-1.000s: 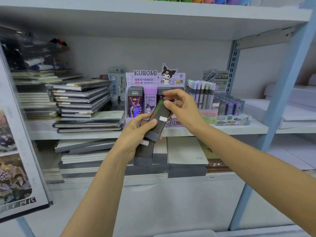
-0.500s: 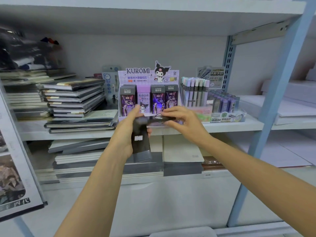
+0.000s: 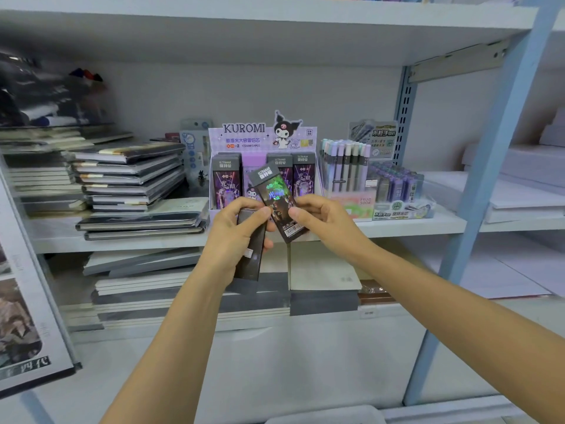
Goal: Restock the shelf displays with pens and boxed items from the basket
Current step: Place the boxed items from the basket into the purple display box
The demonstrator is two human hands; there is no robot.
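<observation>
The right hand (image 3: 324,221) pinches a tilted Ultraman box (image 3: 276,197). The left hand (image 3: 235,237) grips a second dark box (image 3: 252,255) just below it, thumb touching the tilted one. Right behind both hands stands the Kuromi display (image 3: 263,136), holding upright boxes. Pens (image 3: 344,166) stand beyond the right hand, notebook stacks (image 3: 131,175) past the left.

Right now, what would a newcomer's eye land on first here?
The shiny Ultraman box, pinched tilted in the right hand at centre frame, beside a plain dark box gripped in the left hand. Just behind them, the purple KUROMI display stands on the middle shelf.
</observation>
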